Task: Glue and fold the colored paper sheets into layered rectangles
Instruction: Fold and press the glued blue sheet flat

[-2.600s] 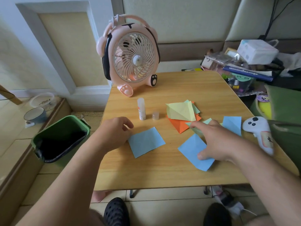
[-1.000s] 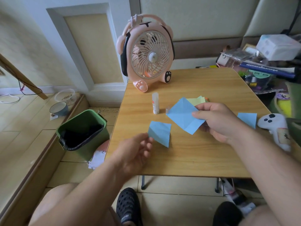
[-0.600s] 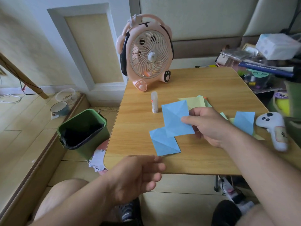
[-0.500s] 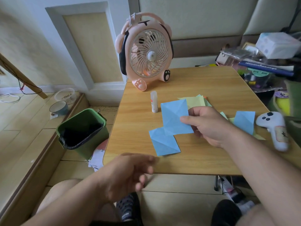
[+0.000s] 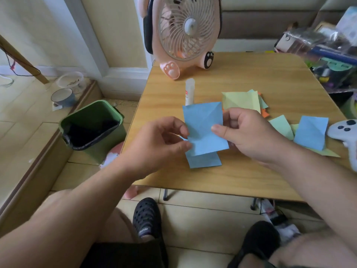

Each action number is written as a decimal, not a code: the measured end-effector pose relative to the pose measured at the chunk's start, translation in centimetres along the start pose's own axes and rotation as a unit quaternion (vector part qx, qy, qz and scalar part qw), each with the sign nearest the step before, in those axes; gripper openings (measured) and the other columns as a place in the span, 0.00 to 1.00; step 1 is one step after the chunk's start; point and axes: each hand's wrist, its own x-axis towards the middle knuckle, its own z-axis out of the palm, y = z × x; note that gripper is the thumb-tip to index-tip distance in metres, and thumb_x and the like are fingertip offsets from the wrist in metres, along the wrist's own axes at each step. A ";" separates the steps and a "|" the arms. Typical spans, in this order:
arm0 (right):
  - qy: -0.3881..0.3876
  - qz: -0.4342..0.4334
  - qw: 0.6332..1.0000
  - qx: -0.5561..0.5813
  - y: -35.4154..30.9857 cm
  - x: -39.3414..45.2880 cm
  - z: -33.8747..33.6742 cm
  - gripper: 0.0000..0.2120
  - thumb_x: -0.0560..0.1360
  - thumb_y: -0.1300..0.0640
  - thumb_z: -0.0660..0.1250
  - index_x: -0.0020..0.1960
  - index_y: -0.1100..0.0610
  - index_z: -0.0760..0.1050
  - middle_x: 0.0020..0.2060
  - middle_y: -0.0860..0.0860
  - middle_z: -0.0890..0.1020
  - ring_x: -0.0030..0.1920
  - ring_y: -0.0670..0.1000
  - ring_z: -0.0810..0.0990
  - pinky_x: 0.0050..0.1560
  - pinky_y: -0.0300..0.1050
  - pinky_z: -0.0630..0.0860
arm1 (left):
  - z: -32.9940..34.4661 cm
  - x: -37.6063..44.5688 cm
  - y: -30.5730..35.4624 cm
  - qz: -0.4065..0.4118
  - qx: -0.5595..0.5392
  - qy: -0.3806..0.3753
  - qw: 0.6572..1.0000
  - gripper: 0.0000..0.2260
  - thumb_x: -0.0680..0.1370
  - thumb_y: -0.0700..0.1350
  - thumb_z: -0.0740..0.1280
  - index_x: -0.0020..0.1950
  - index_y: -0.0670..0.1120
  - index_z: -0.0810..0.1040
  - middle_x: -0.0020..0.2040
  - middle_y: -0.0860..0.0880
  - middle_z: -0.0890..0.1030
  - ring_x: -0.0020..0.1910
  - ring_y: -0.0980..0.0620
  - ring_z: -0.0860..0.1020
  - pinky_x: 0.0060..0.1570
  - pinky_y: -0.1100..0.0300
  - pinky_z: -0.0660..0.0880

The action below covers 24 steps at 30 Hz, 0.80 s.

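A creased blue paper sheet [image 5: 202,126] is held above the wooden table [image 5: 241,176]. My right hand [image 5: 249,134] pinches its right edge, thumb on top. My left hand [image 5: 160,144] pinches its lower left edge between thumb and fingers. A second blue sheet [image 5: 204,160] lies flat on the table right under it, mostly covered. A third blue sheet [image 5: 311,132] lies at the right on light green sheets [image 5: 282,126]. Yellow-green and orange sheets [image 5: 241,101] are piled behind my right hand. An uncapped glue stick [image 5: 189,91] stands upright behind the held sheet.
A pink desk fan [image 5: 183,33] stands at the table's back left. A white game controller [image 5: 345,132] lies at the right edge. Clutter [image 5: 328,55] is stacked beyond the right side. A green bin [image 5: 92,126] stands on the floor left of the table.
My left hand rose from below the table edge and took hold of the blue sheet's lower left edge. My right hand kept its hold and turned the sheet more upright. The camera moved closer.
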 end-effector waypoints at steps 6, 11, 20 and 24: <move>-0.012 0.008 0.999 -0.039 1.5 -0.7 0.3 0.08 0.79 0.59 0.73 0.57 0.51 0.80 0.38 0.52 0.86 0.32 0.48 0.75 0.35 0.45 0.73 | 0.3 -0.3 -0.7 -0.033 0.009 -0.001 0.999 0.16 0.71 0.40 0.81 0.52 0.56 0.83 0.53 0.51 0.85 0.46 0.50 0.85 0.45 0.56 0.81; -0.023 0.001 0.998 -0.053 1.5 -1.0 -0.1 0.16 0.76 0.61 0.76 0.59 0.46 0.78 0.37 0.53 0.86 0.33 0.47 0.79 0.41 0.51 0.76 | 1.1 -0.9 -1.3 -0.042 0.012 0.033 0.999 0.15 0.73 0.37 0.80 0.50 0.56 0.82 0.45 0.55 0.84 0.40 0.52 0.84 0.38 0.62 0.78; 0.029 -0.020 0.991 -0.130 1.4 -1.3 0.5 0.21 0.76 0.62 0.76 0.39 0.52 0.63 0.29 0.48 0.77 0.29 0.50 0.79 0.35 0.48 0.78 | 1.2 -1.5 -1.3 -0.020 0.038 0.027 0.999 0.07 0.76 0.39 0.77 0.50 0.50 0.84 0.38 0.54 0.84 0.36 0.58 0.80 0.40 0.65 0.77; 0.018 -0.030 0.983 -0.181 1.8 -1.9 0.4 0.14 0.75 0.58 0.77 0.40 0.51 0.72 0.32 0.54 0.81 0.36 0.56 0.83 0.40 0.51 0.80 | 1.3 -1.6 -1.3 -0.029 0.064 0.030 0.997 0.08 0.77 0.40 0.77 0.50 0.52 0.84 0.40 0.53 0.86 0.38 0.56 0.84 0.43 0.61 0.81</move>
